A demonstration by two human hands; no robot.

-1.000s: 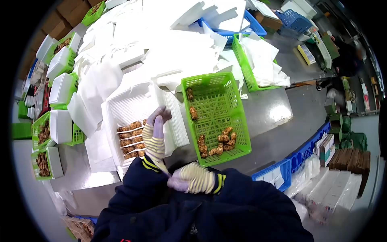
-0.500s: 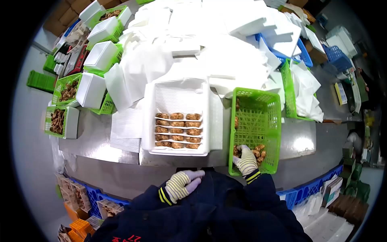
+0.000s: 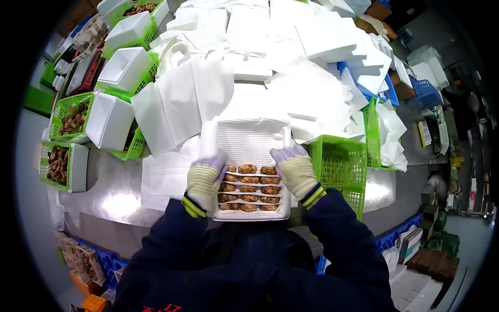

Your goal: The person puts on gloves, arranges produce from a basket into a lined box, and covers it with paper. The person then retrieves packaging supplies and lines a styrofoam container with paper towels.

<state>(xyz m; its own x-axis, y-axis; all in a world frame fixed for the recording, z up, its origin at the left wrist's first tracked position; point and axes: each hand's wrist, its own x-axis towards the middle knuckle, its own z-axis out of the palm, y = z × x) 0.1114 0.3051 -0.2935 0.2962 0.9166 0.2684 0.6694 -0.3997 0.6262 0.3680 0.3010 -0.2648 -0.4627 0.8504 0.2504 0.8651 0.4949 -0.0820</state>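
A white foam box (image 3: 251, 216) stands in front of me. Brown knobbly tubers (image 3: 249, 180) lie in it in several rows, separated by folds of a white ribbed liner (image 3: 249, 140). My left hand (image 3: 205, 176), in a striped glove with lilac fingers, is closed over the left rim, its fingertips by the top row. Over the right rim my right hand (image 3: 297, 169), gloved alike, is closed too. Whether the fingers also pinch the liner is hard to make out. Just right of my right hand is a green plastic basket (image 3: 340, 139), partly hidden by my sleeve.
White sheets (image 3: 192, 99) and foam lids (image 3: 332, 39) are heaped across the back of the metal table (image 3: 117, 190). Along the left edge stand green baskets of tubers (image 3: 54, 166) and white foam boxes (image 3: 109, 122). Another green basket (image 3: 372, 130) with white sheets is at the right.
My right hand has left the tubers in the green basket and come to the box's right rim. My left hand has risen from my lap to the left rim. The camera view has shifted.
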